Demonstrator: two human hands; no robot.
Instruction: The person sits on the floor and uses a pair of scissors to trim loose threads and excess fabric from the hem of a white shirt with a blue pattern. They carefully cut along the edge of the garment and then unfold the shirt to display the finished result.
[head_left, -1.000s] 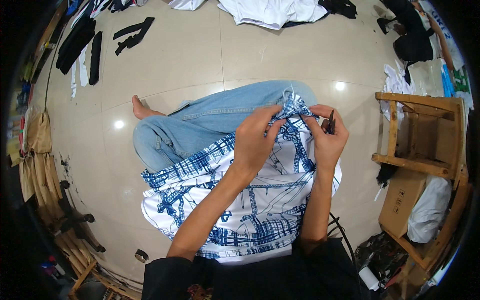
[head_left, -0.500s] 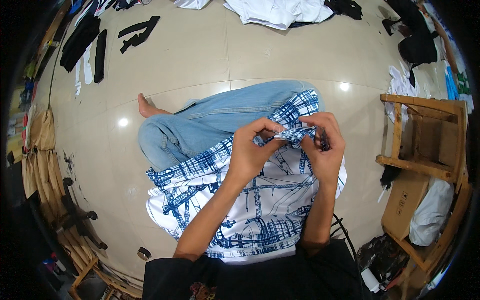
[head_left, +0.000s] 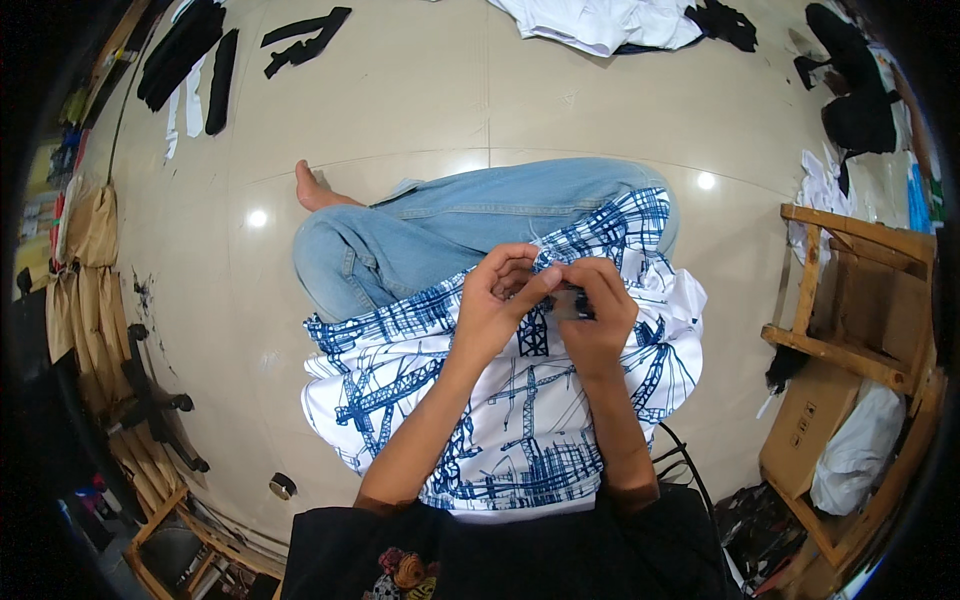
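Note:
A white garment [head_left: 520, 415] with a blue crane-and-lattice print lies over my lap and folded legs. My left hand [head_left: 498, 292] is closed, pinching a small gathered bit of this cloth between thumb and fingertips. Right against it, my right hand [head_left: 603, 315] is closed too, its thumb and forefinger meeting the left fingertips at the pinched cloth. Inside the curl of the right fingers sits a small dark, partly shiny tool [head_left: 572, 304], mostly hidden, so I cannot make out its kind. The garment's printed edge runs along my jeans [head_left: 450, 215].
White clothing [head_left: 600, 22] and black cloth strips [head_left: 305, 40] lie on the tiled floor ahead. At the right stand a wooden stool [head_left: 850, 290], a cardboard box [head_left: 805, 425] and a white plastic bag [head_left: 855, 450]. A tape roll [head_left: 283, 486] is on the floor at left.
My right hand has moved left and slightly down, closer to my left hand. The cloth it was pinching has dropped to the right. The whole view has shifted slightly.

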